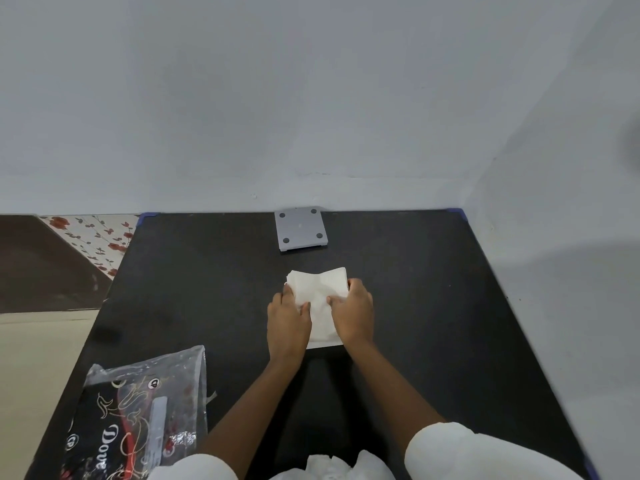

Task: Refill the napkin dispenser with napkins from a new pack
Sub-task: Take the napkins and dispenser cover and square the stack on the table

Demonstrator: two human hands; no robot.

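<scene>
A white stack of napkins (318, 292) lies in the middle of the black table (433, 306). My left hand (288, 318) grips its left side and my right hand (353, 311) grips its right side, thumbs pressed on top. A white edge (323, 346) shows under the stack between my wrists; I cannot tell whether it is the dispenser body. A grey square plate (300, 228) with four dark round feet lies at the table's far edge, against the wall. The opened clear plastic napkin pack (138, 414) with black, red and gold print lies at the near left.
Grey walls close the table at the back and on the right. Crumpled white material (332, 467) shows at the bottom edge between my sleeves. Left of the table are beige floor (31, 368) and a floral-patterned surface (100, 237).
</scene>
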